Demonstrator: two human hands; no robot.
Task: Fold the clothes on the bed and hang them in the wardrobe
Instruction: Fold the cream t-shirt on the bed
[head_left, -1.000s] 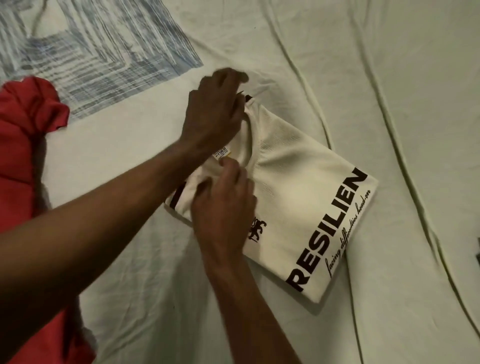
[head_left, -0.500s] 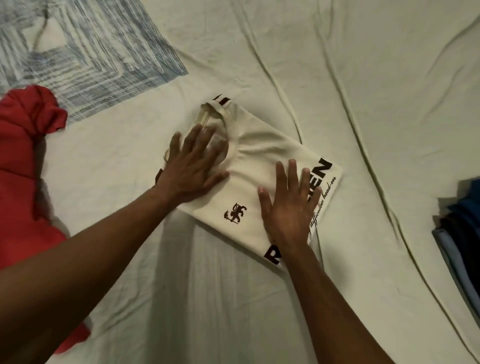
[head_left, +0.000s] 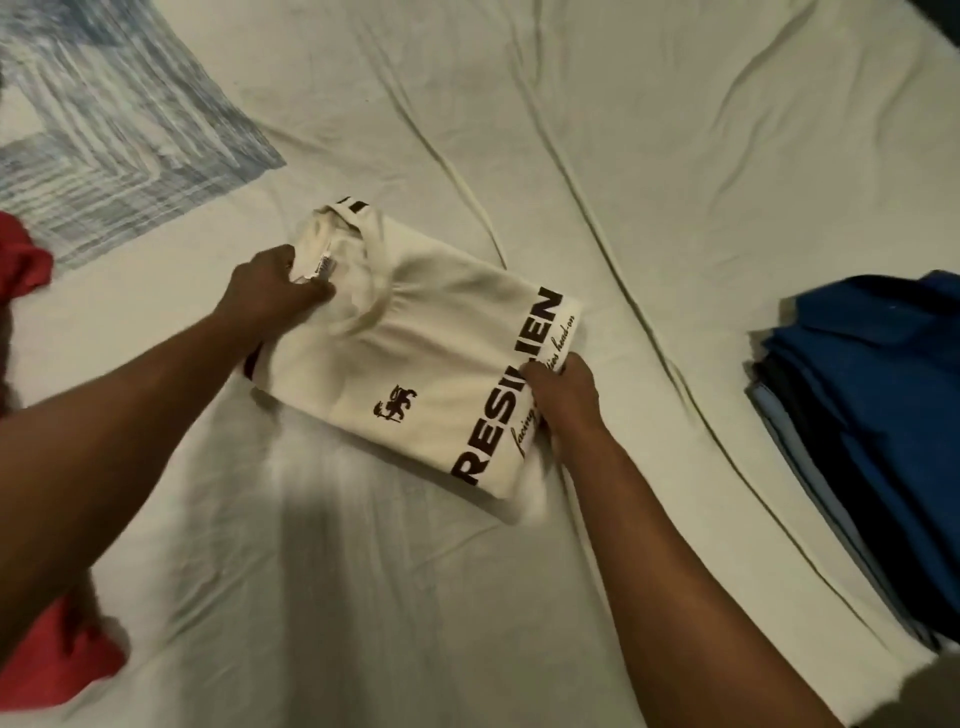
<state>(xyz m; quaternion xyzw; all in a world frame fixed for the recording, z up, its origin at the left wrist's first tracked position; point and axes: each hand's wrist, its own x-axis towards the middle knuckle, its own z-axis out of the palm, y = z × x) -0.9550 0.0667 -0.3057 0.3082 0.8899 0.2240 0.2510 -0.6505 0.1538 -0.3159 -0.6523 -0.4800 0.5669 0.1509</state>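
A folded cream T-shirt with black lettering and a small dark emblem lies in the middle of the bed. My left hand grips its left edge beside the collar, thumb on top by the label. My right hand grips the right edge over the lettering, fingers curled under the fold. A stack of folded blue and dark clothes sits at the right edge of the view. A loose red garment lies crumpled at the left, partly hidden by my left arm.
The pale, creased bed sheet spreads all around the shirt. A blue-and-white patterned cloth or pillow lies at the upper left. A dark gap shows at the bed's top right corner.
My hands went from fiddling at the collar, to pressing flat on the shirt, to gripping its two side edges. The view has shifted right, showing more of the blue stack.
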